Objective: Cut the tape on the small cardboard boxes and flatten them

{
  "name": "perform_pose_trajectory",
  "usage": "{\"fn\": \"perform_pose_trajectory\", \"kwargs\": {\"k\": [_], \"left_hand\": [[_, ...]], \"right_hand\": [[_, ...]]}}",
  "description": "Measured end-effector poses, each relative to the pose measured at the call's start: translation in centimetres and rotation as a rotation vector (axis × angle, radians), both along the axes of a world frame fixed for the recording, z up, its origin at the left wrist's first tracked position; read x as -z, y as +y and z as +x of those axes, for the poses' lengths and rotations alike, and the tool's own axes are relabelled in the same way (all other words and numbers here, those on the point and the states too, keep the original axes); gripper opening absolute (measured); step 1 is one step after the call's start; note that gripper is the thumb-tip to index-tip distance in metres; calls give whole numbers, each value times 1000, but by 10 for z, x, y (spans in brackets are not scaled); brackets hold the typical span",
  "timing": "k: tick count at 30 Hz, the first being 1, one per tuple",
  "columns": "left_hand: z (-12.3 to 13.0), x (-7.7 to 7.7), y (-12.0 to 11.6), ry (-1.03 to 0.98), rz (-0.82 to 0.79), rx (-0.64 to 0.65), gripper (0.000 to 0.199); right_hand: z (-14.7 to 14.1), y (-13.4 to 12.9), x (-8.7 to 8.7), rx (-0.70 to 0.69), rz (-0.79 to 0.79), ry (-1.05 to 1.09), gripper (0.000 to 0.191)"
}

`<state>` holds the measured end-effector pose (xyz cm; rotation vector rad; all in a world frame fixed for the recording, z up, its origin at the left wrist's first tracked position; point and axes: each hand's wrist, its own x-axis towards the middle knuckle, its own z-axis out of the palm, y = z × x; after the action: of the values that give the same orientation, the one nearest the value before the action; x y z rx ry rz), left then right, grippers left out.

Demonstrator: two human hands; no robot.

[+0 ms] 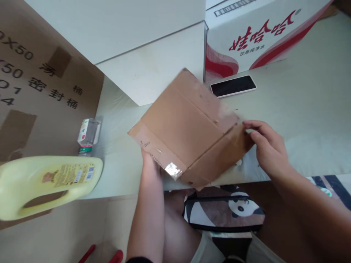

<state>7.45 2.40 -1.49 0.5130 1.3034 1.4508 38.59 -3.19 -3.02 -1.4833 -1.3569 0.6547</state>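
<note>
A brown cardboard box (181, 124) with folded flaps is tilted up over the table in front of me. My left hand (148, 155) holds it from underneath at its lower left; the fingers are hidden behind the cardboard. Thumb and fingers of my right hand (264, 140) pinch the right corner, at the end of a bent side flap (219, 153). A shiny strip of clear tape (173, 169) shows on the near left flap. Worn, torn patches mark the far right edge.
A phone (233, 86) lies beyond the cardboard, beside a white-and-red carton (246, 47). White boxes (164, 54) stand behind. To the left are a large brown carton (49, 84), a small clear bottle (89, 133) and a yellow jug (79, 171). A panda-print bag (222, 212) sits below the table edge.
</note>
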Motion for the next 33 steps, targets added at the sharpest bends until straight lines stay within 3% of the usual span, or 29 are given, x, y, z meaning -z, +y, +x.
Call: {"fn": "perform_pose_trajectory", "kwargs": {"k": [3, 7, 11, 14, 21, 25, 28, 33], "left_hand": [[0, -9, 8, -34, 54, -11, 27], [-5, -10, 14, -42, 73, 23, 28], [-6, -8, 13, -99, 44, 56, 30], [-1, -8, 12, -112, 72, 103, 32], [16, -2, 12, -29, 131, 62, 36], [27, 7, 12, 17, 152, 39, 41], [35, 10, 15, 13, 162, 34, 37], [57, 13, 25, 48, 208, -92, 30]], "right_hand": [[-3, 4, 0, 97, -12, 65, 38], [-7, 6, 7, 35, -93, 342, 52], [-9, 5, 0, -253, -246, 415, 29], [-9, 2, -7, -388, -330, 424, 40], [-7, -4, 1, -299, -354, 593, 32], [-7, -5, -2, -156, -348, 523, 48], [-5, 0, -1, -83, -360, 477, 53], [2, 18, 10, -75, -370, 587, 51]]}}
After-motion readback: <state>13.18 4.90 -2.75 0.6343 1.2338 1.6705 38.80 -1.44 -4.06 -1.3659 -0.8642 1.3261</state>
